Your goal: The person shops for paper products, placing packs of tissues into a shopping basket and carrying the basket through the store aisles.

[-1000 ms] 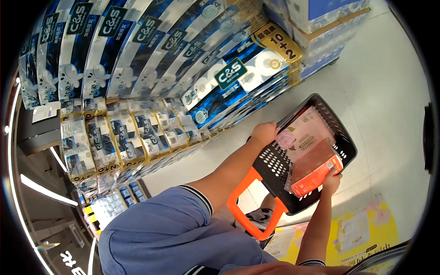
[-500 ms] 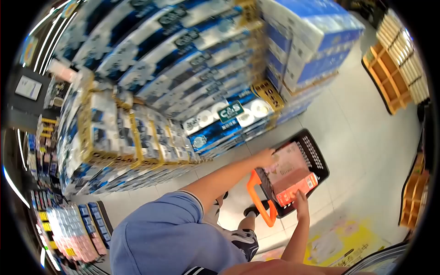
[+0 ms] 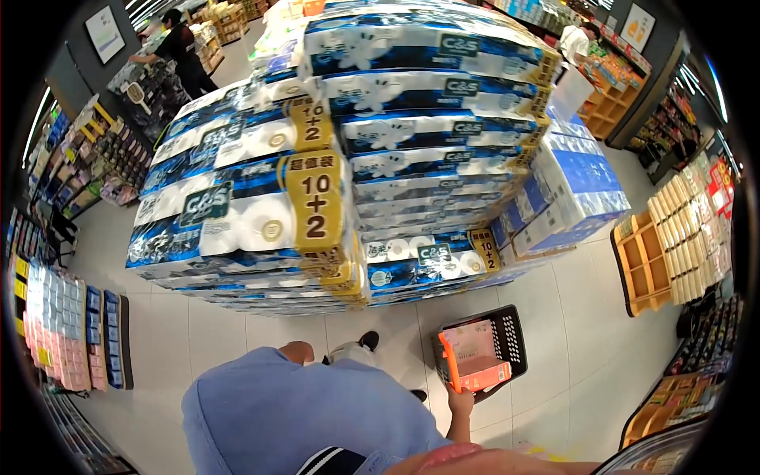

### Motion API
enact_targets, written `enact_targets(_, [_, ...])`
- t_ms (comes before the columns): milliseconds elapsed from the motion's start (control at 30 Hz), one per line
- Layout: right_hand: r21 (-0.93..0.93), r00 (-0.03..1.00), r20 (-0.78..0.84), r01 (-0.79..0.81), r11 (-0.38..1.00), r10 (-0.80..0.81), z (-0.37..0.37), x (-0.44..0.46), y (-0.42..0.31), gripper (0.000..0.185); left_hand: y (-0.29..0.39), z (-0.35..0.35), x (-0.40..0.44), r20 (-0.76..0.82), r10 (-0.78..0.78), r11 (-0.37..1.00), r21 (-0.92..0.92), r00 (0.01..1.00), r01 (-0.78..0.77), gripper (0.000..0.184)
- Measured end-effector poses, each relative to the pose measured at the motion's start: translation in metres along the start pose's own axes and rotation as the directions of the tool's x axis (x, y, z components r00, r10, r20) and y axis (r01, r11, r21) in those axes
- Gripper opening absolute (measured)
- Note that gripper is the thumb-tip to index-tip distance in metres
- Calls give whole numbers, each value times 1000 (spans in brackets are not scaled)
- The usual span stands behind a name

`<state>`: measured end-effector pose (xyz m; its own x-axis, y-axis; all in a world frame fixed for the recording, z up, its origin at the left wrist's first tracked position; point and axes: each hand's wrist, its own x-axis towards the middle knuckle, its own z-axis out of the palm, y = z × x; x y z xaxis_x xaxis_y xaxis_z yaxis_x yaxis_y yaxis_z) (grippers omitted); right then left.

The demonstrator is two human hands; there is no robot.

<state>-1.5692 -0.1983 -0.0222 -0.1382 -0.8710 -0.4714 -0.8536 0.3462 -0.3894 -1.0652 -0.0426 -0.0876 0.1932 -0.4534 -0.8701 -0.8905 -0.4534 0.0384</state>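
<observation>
My right hand (image 3: 460,401) is closed around the orange handle (image 3: 450,362) of a black shopping basket (image 3: 516,331), at its near left side. Inside the basket are a pale pink package (image 3: 473,340) and an orange-red box end (image 3: 492,375) with a printed label; whether they are one item I cannot tell. My left forearm shows only as a short piece beyond the blue sleeve, and the hand itself is hidden. Ahead of me rises a stack of C&S toilet paper packs (image 3: 237,210), with neither hand touching it.
Blue-and-white cartons (image 3: 570,186) stand right of the stack. Wooden shelving (image 3: 643,265) is at the right, and a rack of pink and blue packs (image 3: 59,317) at the left. One person in black (image 3: 182,55) and another in white (image 3: 574,43) are in the background.
My left hand has left the basket and dropped out of sight. My right hand has moved from the orange-red box to the handle. The view has swung up towards the stack.
</observation>
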Motion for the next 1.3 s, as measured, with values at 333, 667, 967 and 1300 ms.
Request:
enact_targets(333, [-193,962,92,-238,952,259,15,-43,-56,37,-4,-76,24,-78,146,988,-35,986,-149,44])
enact_targets(667, [-74,966,81,-241,968,246,19,-46,-24,35,155,-130,63,-23,491,850,231,871,-474,44])
enact_targets(967, [77,965,249,-100,992,78,6,-7,16,50,285,-120,30,145,655,738,91,742,-669,38])
enact_targets(1300, [156,957,289,-12,988,-34,0,33,36,57,366,-163,27,-33,659,736,232,751,-636,42])
